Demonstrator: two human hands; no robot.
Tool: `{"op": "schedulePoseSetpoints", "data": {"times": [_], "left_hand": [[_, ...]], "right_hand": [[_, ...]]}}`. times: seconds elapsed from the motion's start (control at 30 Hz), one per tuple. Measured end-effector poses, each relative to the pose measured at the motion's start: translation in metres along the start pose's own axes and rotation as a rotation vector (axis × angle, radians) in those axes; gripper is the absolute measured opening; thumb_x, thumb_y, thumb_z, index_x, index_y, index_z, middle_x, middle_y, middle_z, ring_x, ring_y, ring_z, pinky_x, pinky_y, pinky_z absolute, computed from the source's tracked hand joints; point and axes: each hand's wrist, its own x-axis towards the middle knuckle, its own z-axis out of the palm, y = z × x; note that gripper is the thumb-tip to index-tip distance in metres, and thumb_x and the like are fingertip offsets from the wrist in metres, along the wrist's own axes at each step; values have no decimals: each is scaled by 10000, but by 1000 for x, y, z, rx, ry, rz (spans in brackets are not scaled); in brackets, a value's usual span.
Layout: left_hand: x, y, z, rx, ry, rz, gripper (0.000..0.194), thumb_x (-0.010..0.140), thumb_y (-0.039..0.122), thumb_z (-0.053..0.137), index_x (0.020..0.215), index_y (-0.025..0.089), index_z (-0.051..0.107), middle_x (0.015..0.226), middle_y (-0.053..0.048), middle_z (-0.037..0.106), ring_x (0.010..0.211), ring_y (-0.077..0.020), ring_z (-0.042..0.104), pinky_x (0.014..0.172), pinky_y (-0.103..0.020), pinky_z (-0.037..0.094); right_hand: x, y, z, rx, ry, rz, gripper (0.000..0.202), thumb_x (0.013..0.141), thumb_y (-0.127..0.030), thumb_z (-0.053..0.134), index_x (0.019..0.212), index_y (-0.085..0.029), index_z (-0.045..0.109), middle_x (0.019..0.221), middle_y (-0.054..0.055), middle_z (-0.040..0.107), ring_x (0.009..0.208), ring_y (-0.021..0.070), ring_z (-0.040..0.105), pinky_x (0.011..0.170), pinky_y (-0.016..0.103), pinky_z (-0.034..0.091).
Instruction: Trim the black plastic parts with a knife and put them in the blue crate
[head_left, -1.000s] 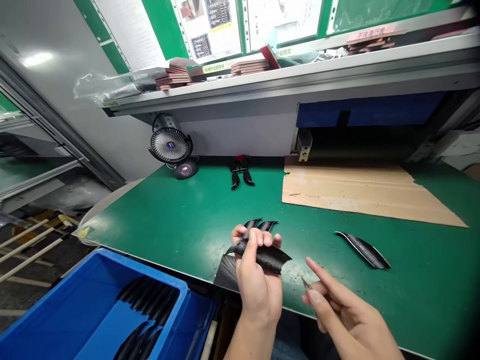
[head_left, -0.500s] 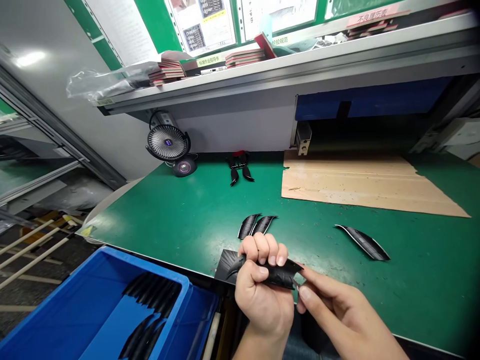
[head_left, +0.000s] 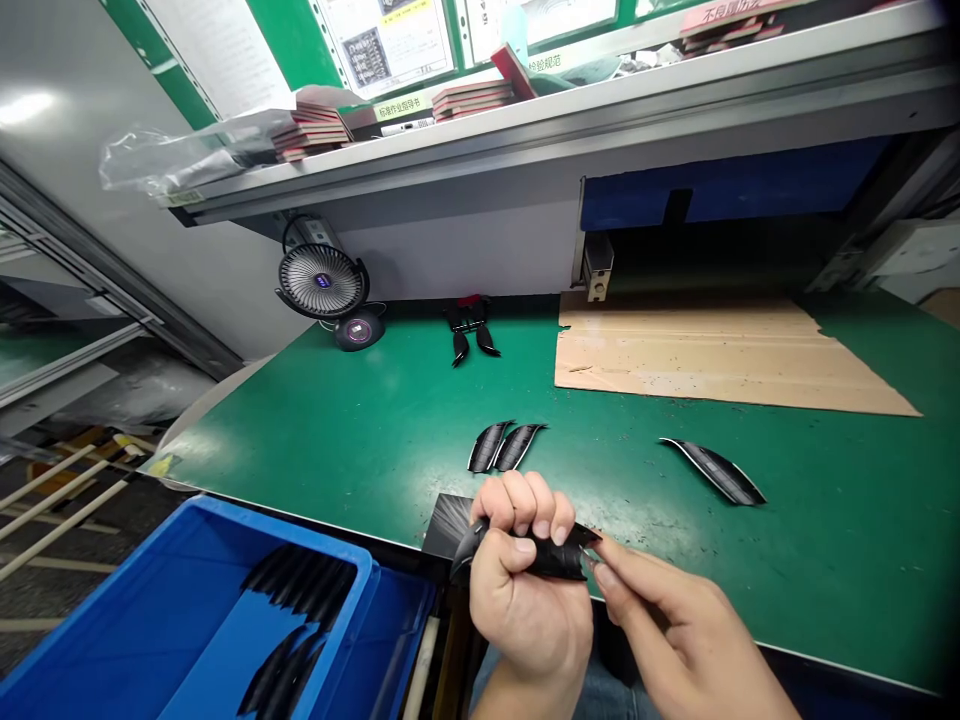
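A curved black plastic piece (head_left: 556,560) is gripped in my left hand (head_left: 529,590), with fingers wrapped over its top and the thumb along the near side. Its pointed end sticks out to the left, its broad end to the right. At that broad end my right hand (head_left: 675,620) is closed, thumb and forefinger pinching a small thin blade-like piece (head_left: 588,562), mostly hidden by the fingers. Beyond my left hand, two similar curved black shells (head_left: 506,447) lie side by side on the green table (head_left: 360,430). A third shell (head_left: 716,470) rests farther right.
A blue bin (head_left: 202,650) at lower left holds several black pieces. Behind stand a small fan (head_left: 324,282) and black parts with a red piece (head_left: 469,325). Cardboard (head_left: 720,355) covers the back right, dark crumbs around it. A shelf (head_left: 525,130) crosses above.
The view has shifted slightly. The black piece has turned a little in my left hand, its pointed end now lower. My right fingers stay at its broad end.
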Motion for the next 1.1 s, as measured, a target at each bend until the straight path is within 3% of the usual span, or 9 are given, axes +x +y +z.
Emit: {"op": "schedulePoseSetpoints", "data": {"times": [0.3, 0.4, 0.5, 0.57, 0.67, 0.8, 0.87, 0.97, 1.1], "left_hand": [[2, -3, 1, -23, 63, -27, 231, 525, 80, 461, 571, 179, 257, 603, 21, 190, 537, -114, 261, 463, -225, 332], [5, -3, -1, -85, 113, -60, 238, 529, 71, 461, 569, 181, 254, 611, 24, 187, 540, -111, 270, 468, -221, 345], [10, -2, -4, -170, 179, -119, 251, 537, 57, 464, 568, 184, 249, 615, 32, 181, 535, -103, 272, 466, -214, 350], [13, -1, -5, -217, 218, -175, 264, 539, 44, 466, 563, 186, 245, 611, 37, 180, 527, -96, 275, 462, -207, 354], [18, -1, -4, -272, 263, -248, 275, 549, 25, 462, 547, 187, 240, 590, 43, 192, 509, -87, 288, 454, -198, 363], [20, -5, 1, -218, 432, -435, 229, 675, 36, 480, 553, 172, 341, 569, 43, 291, 496, -65, 360, 472, -177, 419], [18, -10, 3, -139, 508, -517, 254, 766, 89, 531, 567, 161, 390, 558, 44, 342, 491, -53, 395, 559, -201, 503], [11, -16, 6, -10, 529, -556, 343, 822, 275, 634, 573, 159, 428, 534, 39, 406, 503, -66, 478, 719, -280, 571], [2, -18, 7, 151, 566, -594, 402, 814, 452, 628, 592, 162, 460, 540, 0, 476, 642, -171, 625, 697, -296, 583]], "right_hand": [[-8, 12, 1, -385, 134, -221, 278, 967, -231, 391, 1159, -205, 591, 847, 44, 625, 618, 136, 607, 542, 199, 493], [-9, 15, 3, -675, 266, -332, 284, 957, -196, 383, 1160, -171, 579, 836, 46, 636, 561, 134, 590, 443, 215, 429], [-10, 14, 5, -851, 412, -474, 274, 938, -159, 462, 1191, -146, 567, 848, 47, 642, 626, 143, 599, 536, 243, 427], [-10, 12, 7, -782, 492, -525, 299, 910, -147, 545, 1208, -151, 567, 867, 50, 641, 686, 147, 602, 639, 255, 442], [-8, 7, 8, -448, 594, -385, 270, 884, -192, 613, 1153, -198, 597, 872, 41, 621, 707, 143, 597, 627, 231, 465], [-1, -1, 7, -74, 494, -211, 205, 865, -266, 637, 1069, -259, 624, 866, 5, 601, 619, 112, 575, 476, 175, 453], [2, -4, 4, -25, 460, -225, 166, 859, -259, 642, 1024, -271, 647, 899, -5, 608, 580, 90, 546, 491, 163, 458], [3, -6, 1, -44, 550, -202, 99, 842, -266, 669, 940, -274, 675, 909, -18, 639, 614, 87, 561, 529, 145, 461], [1, -8, 0, -97, 644, -169, 67, 814, -306, 698, 868, -266, 688, 871, -24, 671, 633, 107, 592, 507, 150, 459]]}}
